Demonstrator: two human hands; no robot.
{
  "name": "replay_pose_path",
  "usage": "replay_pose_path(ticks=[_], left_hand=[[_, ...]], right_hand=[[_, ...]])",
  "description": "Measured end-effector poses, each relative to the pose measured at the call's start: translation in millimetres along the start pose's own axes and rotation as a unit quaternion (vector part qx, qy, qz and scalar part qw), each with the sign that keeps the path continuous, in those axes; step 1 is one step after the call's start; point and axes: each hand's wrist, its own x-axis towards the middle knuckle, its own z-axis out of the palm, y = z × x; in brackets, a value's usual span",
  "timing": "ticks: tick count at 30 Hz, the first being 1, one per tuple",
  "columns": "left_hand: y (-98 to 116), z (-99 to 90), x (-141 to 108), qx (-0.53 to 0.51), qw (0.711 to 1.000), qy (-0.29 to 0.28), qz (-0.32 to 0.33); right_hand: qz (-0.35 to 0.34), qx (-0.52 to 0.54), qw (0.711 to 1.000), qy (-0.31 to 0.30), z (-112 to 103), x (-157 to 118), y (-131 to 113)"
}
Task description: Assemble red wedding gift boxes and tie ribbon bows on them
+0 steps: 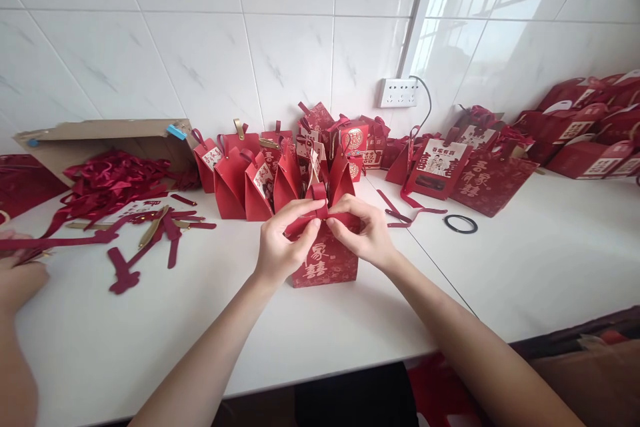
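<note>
A red gift box (327,260) with pale printed characters stands upright on the white table, near the middle. My left hand (287,240) pinches the left side of its top, beside a dark red strap loop (319,192). From the right, my right hand (363,230) pinches the same top edge, fingertips close to the strap. The fingers hide part of the box's top. Just behind stand several red peaked boxes (231,187) with strap handles.
An open cardboard box (110,130) spills red ribbons (113,180) at left, near loose straps (170,233). Another person's hand (20,273) is at the left edge. A black ring (461,224) and more red boxes (565,130) lie right. A power strip (399,93) is on the wall.
</note>
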Motion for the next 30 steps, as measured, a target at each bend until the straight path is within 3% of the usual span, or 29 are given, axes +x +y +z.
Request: replay_pose_path(ticks=[3, 9, 18, 22, 30], left_hand=[[-2, 0.8, -1, -0.020, 0.999, 0.002, -0.028], [-4, 8.2, -6, -0.012, 0.994, 0.081, -0.076], [-12, 1.0, -1, -0.034, 0.990, 0.026, -0.138], [-13, 3.3, -2, -0.054, 0.986, 0.032, -0.157], [-7, 5.7, -3, -0.031, 0.991, 0.017, -0.130]], right_hand=[[0.036, 0.011, 0.999, -0.010, -1, 1, -1], [0.051, -0.002, 0.999, 0.002, 1, 2, 1], [0.078, 0.008, 0.997, -0.021, -1, 3, -2], [0.088, 0.000, 0.996, -0.022, -1, 3, -2], [0.055, 0.000, 0.998, -0.011, 1, 2, 2]])
